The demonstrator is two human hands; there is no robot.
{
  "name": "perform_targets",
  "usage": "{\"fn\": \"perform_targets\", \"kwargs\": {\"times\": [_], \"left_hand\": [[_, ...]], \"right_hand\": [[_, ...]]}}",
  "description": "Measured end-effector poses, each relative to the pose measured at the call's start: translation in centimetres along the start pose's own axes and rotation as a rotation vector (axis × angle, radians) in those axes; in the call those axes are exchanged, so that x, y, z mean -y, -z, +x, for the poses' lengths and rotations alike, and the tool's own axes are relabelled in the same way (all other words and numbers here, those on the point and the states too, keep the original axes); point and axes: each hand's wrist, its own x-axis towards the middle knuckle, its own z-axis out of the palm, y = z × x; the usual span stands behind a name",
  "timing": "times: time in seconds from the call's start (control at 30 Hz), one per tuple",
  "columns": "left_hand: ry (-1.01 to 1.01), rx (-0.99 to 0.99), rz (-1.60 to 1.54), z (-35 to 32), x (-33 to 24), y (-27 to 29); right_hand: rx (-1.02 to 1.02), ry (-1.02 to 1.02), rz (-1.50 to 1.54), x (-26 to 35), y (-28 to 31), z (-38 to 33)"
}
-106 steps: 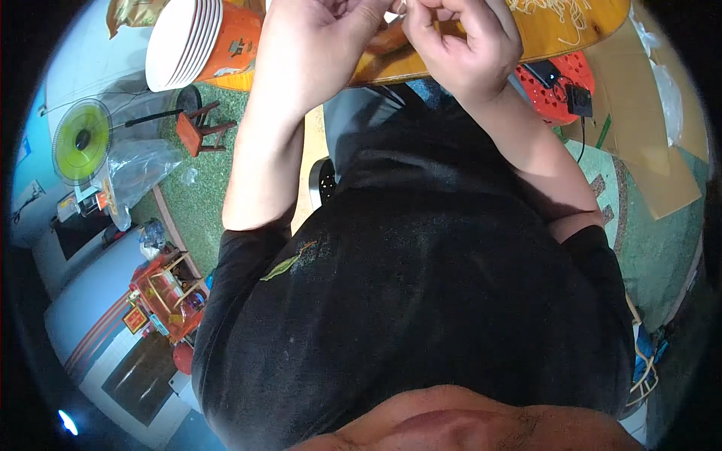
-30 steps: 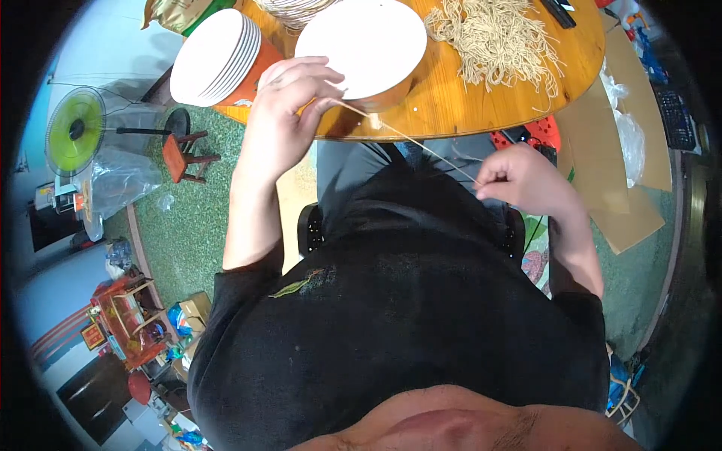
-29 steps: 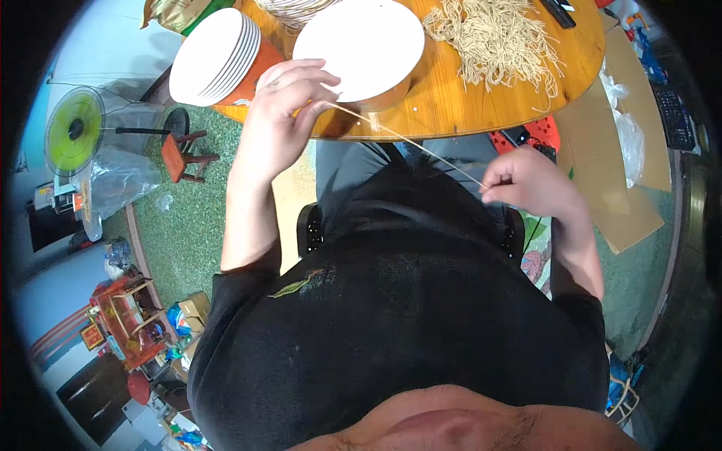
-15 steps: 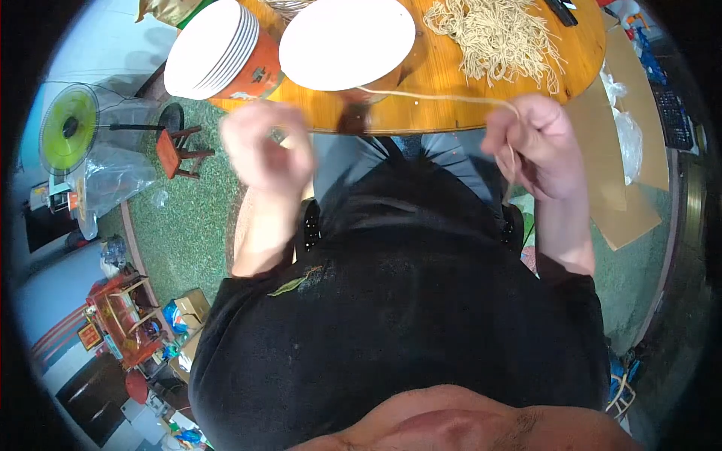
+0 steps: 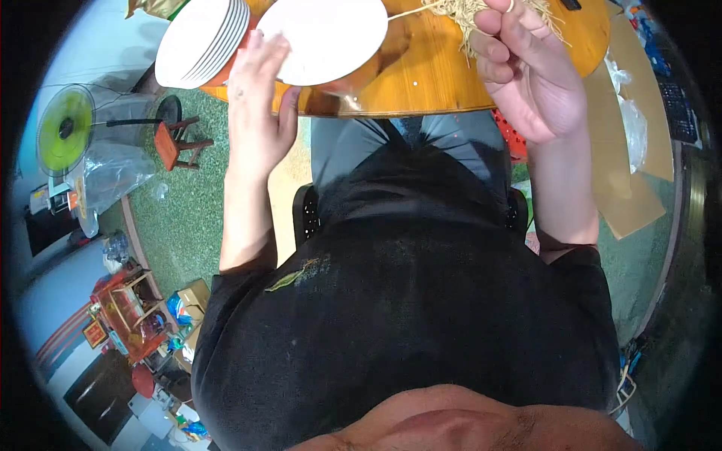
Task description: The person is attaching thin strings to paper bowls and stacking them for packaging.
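Note:
My left hand (image 5: 259,105) has its fingers stretched out, slightly blurred, at the left edge of a white round plate-like piece (image 5: 323,45). Whether the fingers touch its rim I cannot tell. My right hand (image 5: 534,75) is raised over the right side of the table, its thumb and fingers pinched on a thin beige cord (image 5: 410,11). That cord runs from the right edge of the white piece toward the right hand. Behind the right hand lies a loose pile of beige cords (image 5: 459,13), partly covered by it.
A stack of similar white pieces (image 5: 199,45) stands left on the wooden table (image 5: 429,83). A black object (image 5: 571,4) lies at the far right. Flattened cardboard (image 5: 647,128) stands right of me; a wooden stool (image 5: 177,143) and green fan (image 5: 66,126) stand left.
Both hands have moved up and away from me. The left hand has opened out at the white piece. The cord now leaves the piece's right edge instead of its near edge.

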Motion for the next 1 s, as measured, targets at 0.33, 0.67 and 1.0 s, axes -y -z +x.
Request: {"fn": "perform_targets", "kwargs": {"times": [0.33,0.67,1.0], "left_hand": [[-0.037,-0.108,0.007,1.3,-5.4,-3.0],[-0.061,0.026,-0.104,1.8,-5.4,-1.6],[-0.245,-0.105,-0.216,6.0,-6.7,-3.9]], "right_hand": [[-0.601,-0.14,-0.473,-1.5,-1.7,1.4],[-0.264,-0.038,-0.016,-3.6,2.6,-3.1],[-0.164,-0.125,0.139,-4.3,3.4,-3.7]]}}
